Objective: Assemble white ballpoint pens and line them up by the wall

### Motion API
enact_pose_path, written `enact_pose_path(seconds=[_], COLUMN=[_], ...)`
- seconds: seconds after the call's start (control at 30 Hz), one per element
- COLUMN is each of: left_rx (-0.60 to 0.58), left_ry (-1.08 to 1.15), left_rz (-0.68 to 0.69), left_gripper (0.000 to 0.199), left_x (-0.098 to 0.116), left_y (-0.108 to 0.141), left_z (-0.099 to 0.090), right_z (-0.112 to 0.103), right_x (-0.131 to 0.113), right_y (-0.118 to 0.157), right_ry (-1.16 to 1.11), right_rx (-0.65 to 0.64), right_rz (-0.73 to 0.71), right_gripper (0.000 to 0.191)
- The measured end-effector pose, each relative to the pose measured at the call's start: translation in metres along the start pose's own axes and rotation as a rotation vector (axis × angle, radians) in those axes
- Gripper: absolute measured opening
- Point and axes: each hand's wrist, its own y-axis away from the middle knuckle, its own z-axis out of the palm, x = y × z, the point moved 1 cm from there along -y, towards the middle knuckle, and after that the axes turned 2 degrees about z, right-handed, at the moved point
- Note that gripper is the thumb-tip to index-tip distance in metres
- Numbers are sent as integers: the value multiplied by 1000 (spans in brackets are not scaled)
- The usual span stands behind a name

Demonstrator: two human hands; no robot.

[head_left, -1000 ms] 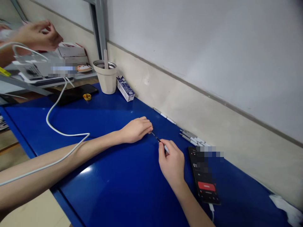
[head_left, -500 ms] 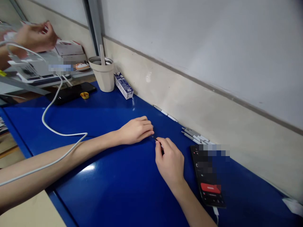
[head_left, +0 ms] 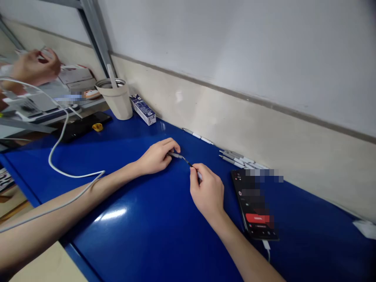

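Observation:
My left hand (head_left: 157, 156) rests over the blue table, its fingers closed on a grey pen barrel piece (head_left: 175, 155) that points right. My right hand (head_left: 207, 188) pinches a pen refill (head_left: 187, 161), its thin metal tip and dark shaft showing. That tip meets or nearly meets the end of the grey barrel; whether it is inside I cannot tell. A pale part (head_left: 200, 176) shows between the right fingers, mostly hidden. Beyond the hands, a white and grey pen (head_left: 198, 136) lies along the wall, with a pile of similar pens (head_left: 241, 159) to its right.
A phone (head_left: 254, 207) with a cable lies right of my right hand. At the back stand a cream cup (head_left: 116, 102) and a small blue carton (head_left: 143, 110), near a gold ring-shaped coil (head_left: 97, 127). A white cable (head_left: 73, 176) crosses my left forearm. Another person's hand (head_left: 37, 66) is at upper left.
My hands have drawn slightly apart, so more of the grey barrel and the refill between them shows. The view has shifted a little. The other person's hand is still raised.

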Motion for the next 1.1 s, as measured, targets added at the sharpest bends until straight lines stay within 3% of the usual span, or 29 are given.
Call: enact_pose_path(seconds=[0.37, 0.57, 0.83, 1.1], left_rx=[-54, -80, -259, -96], left_ry=[-215, -225, -96, -112], left_rz=[-15, -15, 135, 8], left_gripper=[17, 24, 17, 26], left_x=[-30, -27, -1, -18], left_y=[-2, -1, -1, -2], left_z=[-15, -16, -15, -7], right_z=[1, 1, -1, -2], right_x=[-3, -3, -2, -3], right_y=[1, 0, -2, -2], right_ry=[115, 47, -35, -33], right_rx=[-52, -26, -1, -6], right_rz=[-41, -21, 42, 52], right_gripper=[19, 18, 17, 16])
